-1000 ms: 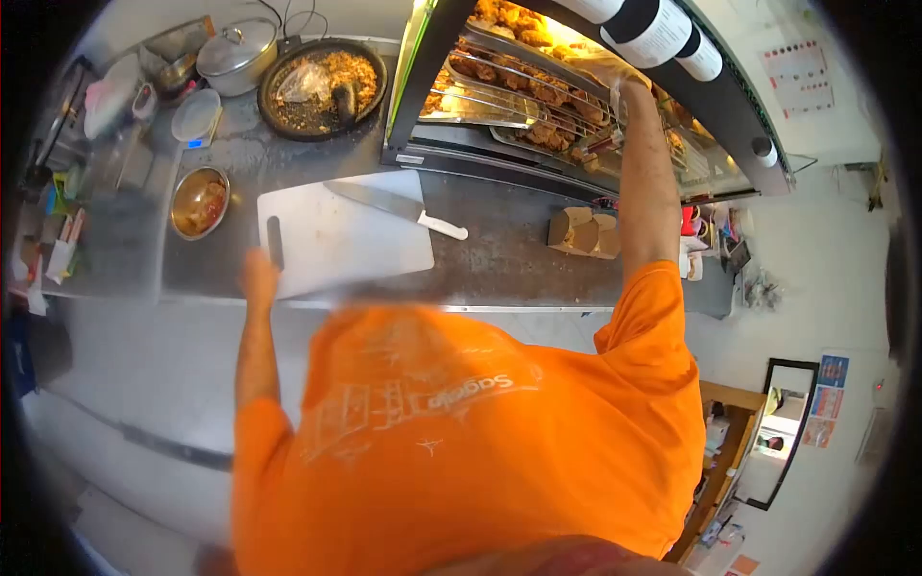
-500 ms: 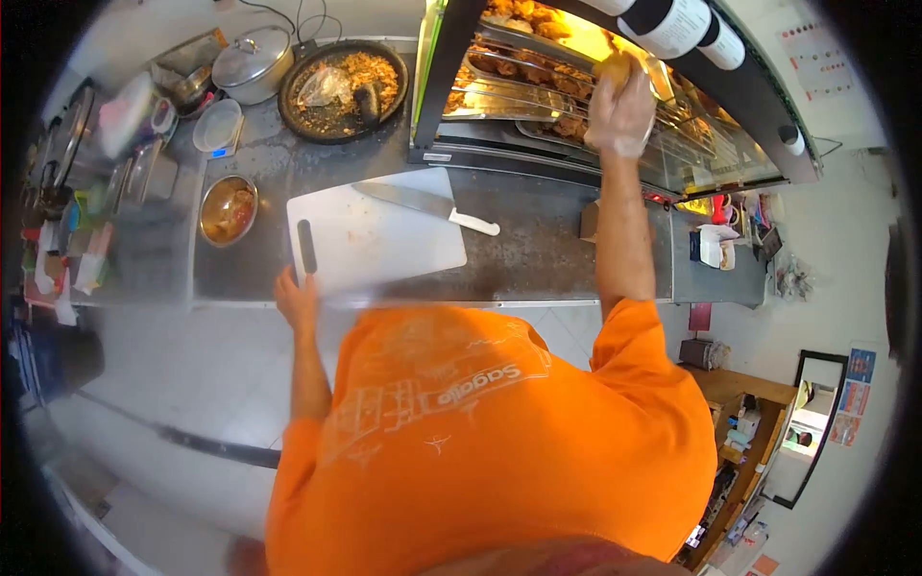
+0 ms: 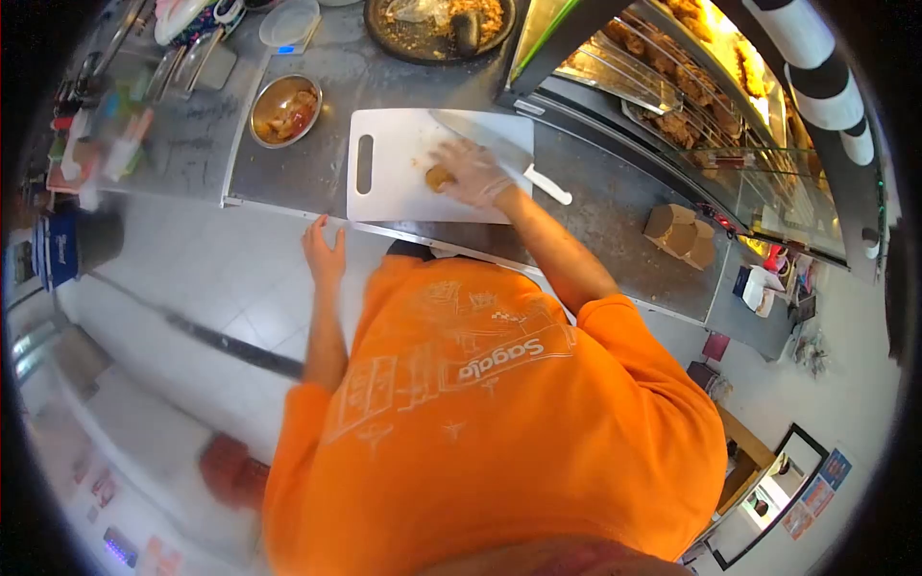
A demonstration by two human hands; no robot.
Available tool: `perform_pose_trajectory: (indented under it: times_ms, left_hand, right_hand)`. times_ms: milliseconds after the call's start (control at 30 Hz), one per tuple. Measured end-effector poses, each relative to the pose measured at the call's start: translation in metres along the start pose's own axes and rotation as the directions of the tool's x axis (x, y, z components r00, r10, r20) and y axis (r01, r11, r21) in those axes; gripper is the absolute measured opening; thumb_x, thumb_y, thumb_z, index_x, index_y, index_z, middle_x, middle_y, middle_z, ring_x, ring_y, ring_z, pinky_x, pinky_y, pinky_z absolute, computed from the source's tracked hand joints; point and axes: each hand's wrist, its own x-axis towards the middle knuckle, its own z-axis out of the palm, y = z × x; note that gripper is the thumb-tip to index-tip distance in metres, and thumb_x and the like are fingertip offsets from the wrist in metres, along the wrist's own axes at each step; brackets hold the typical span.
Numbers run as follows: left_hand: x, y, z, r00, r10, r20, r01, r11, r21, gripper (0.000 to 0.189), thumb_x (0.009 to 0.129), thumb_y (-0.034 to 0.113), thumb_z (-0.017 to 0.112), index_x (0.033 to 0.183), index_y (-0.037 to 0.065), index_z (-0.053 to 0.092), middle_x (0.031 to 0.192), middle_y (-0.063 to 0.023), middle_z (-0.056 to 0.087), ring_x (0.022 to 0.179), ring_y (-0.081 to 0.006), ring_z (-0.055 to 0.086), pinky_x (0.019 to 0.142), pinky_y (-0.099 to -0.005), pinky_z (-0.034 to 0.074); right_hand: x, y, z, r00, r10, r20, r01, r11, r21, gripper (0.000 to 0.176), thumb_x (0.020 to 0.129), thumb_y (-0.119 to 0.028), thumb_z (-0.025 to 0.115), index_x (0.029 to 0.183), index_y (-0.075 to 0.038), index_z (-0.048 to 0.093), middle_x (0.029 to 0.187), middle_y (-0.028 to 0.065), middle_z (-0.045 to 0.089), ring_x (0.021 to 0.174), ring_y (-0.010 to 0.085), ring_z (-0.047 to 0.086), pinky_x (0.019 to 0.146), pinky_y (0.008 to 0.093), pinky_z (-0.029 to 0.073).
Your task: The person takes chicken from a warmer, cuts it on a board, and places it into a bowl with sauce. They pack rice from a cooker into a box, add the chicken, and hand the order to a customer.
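My right hand [image 3: 473,173], in a clear glove, rests on the white cutting board [image 3: 389,197] with its fingers around a browned piece of fried chicken [image 3: 440,177] that touches the board. A large knife [image 3: 499,152] with a white handle lies across the board's far right corner, just behind that hand. My left hand [image 3: 325,252] hangs open and empty in front of the counter edge, below the board.
A steel bowl of sauce [image 3: 284,109] sits left of the board. A dark round pan [image 3: 437,21] of rice is behind it. The heated display case [image 3: 691,86] with fried chicken stands at the right. Cardboard boxes [image 3: 680,234] lie on the steel counter [image 3: 615,206].
My right hand came down out of the display case with a chicken piece and set it on the board. My left hand left the board's edge and dropped below the counter.
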Motion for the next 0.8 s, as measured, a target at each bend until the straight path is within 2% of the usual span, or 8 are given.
perform_pose_trajectory:
  times_ms: [100, 167, 367, 433, 500, 533, 600, 800]
  left_hand:
    - [-0.011, -0.011, -0.006, 0.998, -0.063, -0.016, 0.063, 0.998, -0.018, 0.042, 0.082, 0.017, 0.067, 0.120, 0.005, 0.054, 0.114, -0.0140, 0.057, 0.111, -0.0313, 0.048, 0.097, -0.0414, 0.037]
    - [-0.016, -0.014, -0.005, 0.995, -0.092, -0.025, 0.091, 0.995, -0.042, 0.042, 0.082, 0.017, 0.067, 0.120, 0.005, 0.054, 0.114, -0.0137, 0.057, 0.111, -0.0313, 0.048, 0.097, -0.0415, 0.037]
    - [0.006, -0.016, 0.012, 1.000, -0.001, -0.019, 0.000, 0.998, -0.065, 0.042, 0.085, 0.018, 0.066, 0.121, 0.003, 0.053, 0.115, -0.0130, 0.058, 0.111, -0.0289, 0.050, 0.098, -0.0408, 0.036]
    - [0.023, -0.018, 0.020, 0.997, 0.073, -0.012, -0.073, 0.996, -0.056, 0.039, 0.085, 0.019, 0.067, 0.120, 0.004, 0.054, 0.113, -0.0123, 0.059, 0.108, -0.0270, 0.052, 0.097, -0.0401, 0.037]
    - [0.044, -0.003, 0.024, 0.997, -0.002, 0.083, 0.013, 0.990, -0.140, 0.044, 0.085, 0.023, 0.066, 0.122, 0.001, 0.053, 0.120, -0.0158, 0.057, 0.115, -0.0326, 0.049, 0.102, -0.0422, 0.035]
    - [0.054, -0.001, 0.028, 0.996, 0.056, 0.064, -0.048, 0.991, -0.125, 0.044, 0.085, 0.022, 0.066, 0.121, 0.001, 0.054, 0.120, -0.0161, 0.057, 0.115, -0.0330, 0.049, 0.101, -0.0424, 0.035]
    - [0.063, 0.012, 0.033, 0.994, 0.094, 0.052, -0.088, 0.991, -0.104, 0.043, 0.084, 0.022, 0.066, 0.121, 0.001, 0.054, 0.119, -0.0163, 0.057, 0.114, -0.0333, 0.050, 0.101, -0.0426, 0.036]
    - [0.082, 0.066, 0.036, 0.994, 0.105, 0.026, -0.102, 0.989, -0.103, 0.038, 0.085, 0.017, 0.064, 0.118, 0.002, 0.055, 0.113, -0.0149, 0.058, 0.113, -0.0334, 0.050, 0.099, -0.0430, 0.037]
  right_hand:
    - [-0.024, 0.057, 0.004, 0.943, 0.169, -0.287, -0.191, 0.980, -0.050, 0.043, 0.077, -0.023, 0.060, 0.119, -0.014, 0.057, 0.116, 0.0149, 0.060, 0.107, 0.0377, 0.055, 0.092, 0.0463, 0.045]
    - [-0.042, 0.077, -0.019, 0.841, 0.535, 0.082, -0.536, 0.844, -0.009, 0.041, 0.076, -0.020, 0.060, 0.117, -0.014, 0.058, 0.108, 0.0158, 0.063, 0.098, 0.0387, 0.060, 0.089, 0.0471, 0.047]
    - [-0.072, 0.089, 0.003, 0.781, 0.624, -0.002, -0.614, 0.768, -0.184, 0.038, 0.075, -0.023, 0.061, 0.113, -0.015, 0.060, 0.102, 0.0156, 0.065, 0.094, 0.0367, 0.062, 0.085, 0.0474, 0.049]
    - [-0.069, 0.074, 0.005, 0.791, 0.542, -0.284, -0.587, 0.804, -0.098, 0.036, 0.074, -0.024, 0.064, 0.108, -0.013, 0.062, 0.102, 0.0155, 0.065, 0.093, 0.0358, 0.062, 0.085, 0.0468, 0.049]
    - [-0.051, 0.087, 0.028, 0.859, 0.503, -0.095, -0.503, 0.864, 0.029, 0.037, 0.071, -0.021, 0.066, 0.107, -0.012, 0.063, 0.106, 0.0179, 0.063, 0.100, 0.0339, 0.059, 0.091, 0.0459, 0.046]
    - [-0.048, 0.044, -0.002, 0.917, 0.175, -0.359, -0.202, 0.978, -0.041, 0.041, 0.071, -0.020, 0.065, 0.112, -0.015, 0.063, 0.105, 0.0175, 0.062, 0.101, 0.0343, 0.058, 0.091, 0.0454, 0.045]
    - [-0.021, 0.007, 0.001, 0.928, -0.042, -0.371, 0.016, 0.997, -0.072, 0.043, 0.072, -0.017, 0.064, 0.115, -0.020, 0.063, 0.099, 0.0157, 0.062, 0.096, 0.0352, 0.059, 0.089, 0.0448, 0.045]
    - [0.028, -0.021, 0.002, 0.928, 0.069, 0.366, 0.008, 0.979, -0.205, 0.041, 0.075, -0.013, 0.062, 0.116, -0.021, 0.062, 0.106, 0.0170, 0.058, 0.106, 0.0331, 0.055, 0.089, 0.0439, 0.045]
